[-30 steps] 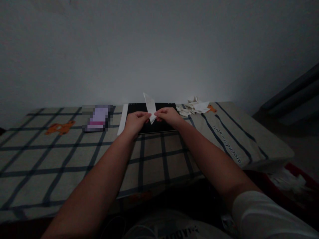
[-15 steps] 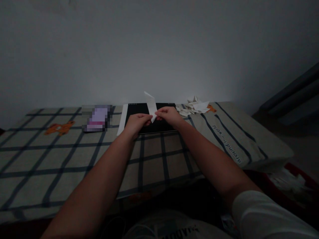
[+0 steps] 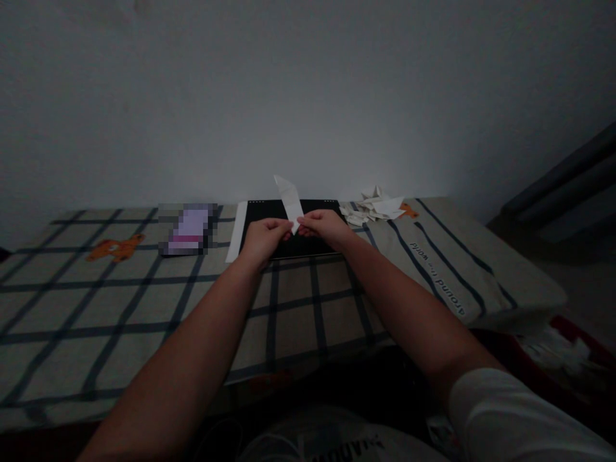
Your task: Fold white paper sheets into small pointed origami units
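Both my hands reach out over a checked cloth and pinch a small folded white paper strip (image 3: 290, 200) that stands up between them. My left hand (image 3: 262, 238) grips its lower end from the left with closed fingers. From the right, my right hand (image 3: 323, 226) pinches the same lower end. The strip's upper part sticks up and leans left, above a flat black board (image 3: 315, 210) lying on the cloth under my hands.
A heap of folded white paper pieces (image 3: 373, 206) lies to the right of the black board. A white sheet edge (image 3: 237, 231) shows along the board's left side, and a blurred purple item (image 3: 188, 228) lies further left. The wall stands close behind the checked cloth (image 3: 120, 301).
The paper strip has risen slightly and its top tilts more to the left. My hands have drawn a little closer together at its lower end.
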Available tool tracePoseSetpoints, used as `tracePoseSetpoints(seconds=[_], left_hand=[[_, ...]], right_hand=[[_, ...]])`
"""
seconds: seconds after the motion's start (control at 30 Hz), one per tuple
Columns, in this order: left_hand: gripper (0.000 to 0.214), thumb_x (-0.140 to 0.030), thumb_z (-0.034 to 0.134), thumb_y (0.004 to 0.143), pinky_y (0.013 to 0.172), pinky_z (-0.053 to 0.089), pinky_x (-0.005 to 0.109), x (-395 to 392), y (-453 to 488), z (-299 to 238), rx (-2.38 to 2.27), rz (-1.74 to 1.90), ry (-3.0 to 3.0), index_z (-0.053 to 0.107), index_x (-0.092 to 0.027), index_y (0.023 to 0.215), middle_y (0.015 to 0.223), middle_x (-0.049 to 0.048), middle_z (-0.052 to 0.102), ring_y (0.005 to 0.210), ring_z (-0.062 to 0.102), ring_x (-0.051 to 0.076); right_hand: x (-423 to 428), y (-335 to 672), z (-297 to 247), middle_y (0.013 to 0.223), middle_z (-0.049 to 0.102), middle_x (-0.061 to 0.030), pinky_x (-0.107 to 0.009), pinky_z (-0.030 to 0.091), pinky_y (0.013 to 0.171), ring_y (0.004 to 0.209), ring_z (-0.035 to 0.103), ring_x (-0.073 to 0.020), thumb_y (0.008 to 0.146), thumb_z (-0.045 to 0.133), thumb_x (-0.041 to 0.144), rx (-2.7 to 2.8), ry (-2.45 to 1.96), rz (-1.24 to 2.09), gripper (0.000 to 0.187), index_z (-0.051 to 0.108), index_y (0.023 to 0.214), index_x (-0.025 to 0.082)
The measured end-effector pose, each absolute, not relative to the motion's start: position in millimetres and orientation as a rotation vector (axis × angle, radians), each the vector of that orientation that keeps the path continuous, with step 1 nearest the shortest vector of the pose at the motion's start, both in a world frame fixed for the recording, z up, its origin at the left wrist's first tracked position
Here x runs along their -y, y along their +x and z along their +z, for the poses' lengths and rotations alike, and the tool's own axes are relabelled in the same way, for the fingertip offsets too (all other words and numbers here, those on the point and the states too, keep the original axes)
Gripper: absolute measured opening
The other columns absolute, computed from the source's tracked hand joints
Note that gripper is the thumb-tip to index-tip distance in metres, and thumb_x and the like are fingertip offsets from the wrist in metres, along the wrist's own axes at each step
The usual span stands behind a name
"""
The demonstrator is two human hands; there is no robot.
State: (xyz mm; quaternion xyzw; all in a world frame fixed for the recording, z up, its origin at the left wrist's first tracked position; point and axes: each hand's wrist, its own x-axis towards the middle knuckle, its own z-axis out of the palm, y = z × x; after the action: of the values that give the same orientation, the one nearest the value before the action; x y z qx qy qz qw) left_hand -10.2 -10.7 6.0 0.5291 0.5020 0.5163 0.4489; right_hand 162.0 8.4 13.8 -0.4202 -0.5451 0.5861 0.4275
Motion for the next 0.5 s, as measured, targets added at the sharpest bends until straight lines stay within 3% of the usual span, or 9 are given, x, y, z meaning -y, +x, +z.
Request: tracePoseSetpoints(seconds=[0.2,0.5], left_hand=[[0.022,-0.038,0.078,0.066,0.06,0.041,0.027,9.2,-8.5,1.0,-1.229,1.278,1.324,0.076,-0.017,0.073,0.064,0.0033,0.067,0.058,0.055,0.014],[0.03,-0.046,0.076,0.066,0.065,0.04,0.028,9.8,-7.9,-1.6,-1.285,1.392,1.33,0.076,-0.017,0.074,0.064,0.0003,0.064,0.063,0.054,0.015]], right_hand=[[-6.5,161.7,16.0,0.062,0.068,-0.0007,-0.018,0.051,0.059,0.058,0.06,-0.0077,0.084,0.074,0.019,1.485,-1.11,1.441,0.017,0.069,0.068,0.015],[-4.0,154.1,13.4,0.065,0.069,-0.0016,-0.021,0.052,0.063,0.06,0.061,-0.0085,0.087,0.067,0.012,1.541,-1.136,1.459,0.021,0.067,0.066,0.015]])
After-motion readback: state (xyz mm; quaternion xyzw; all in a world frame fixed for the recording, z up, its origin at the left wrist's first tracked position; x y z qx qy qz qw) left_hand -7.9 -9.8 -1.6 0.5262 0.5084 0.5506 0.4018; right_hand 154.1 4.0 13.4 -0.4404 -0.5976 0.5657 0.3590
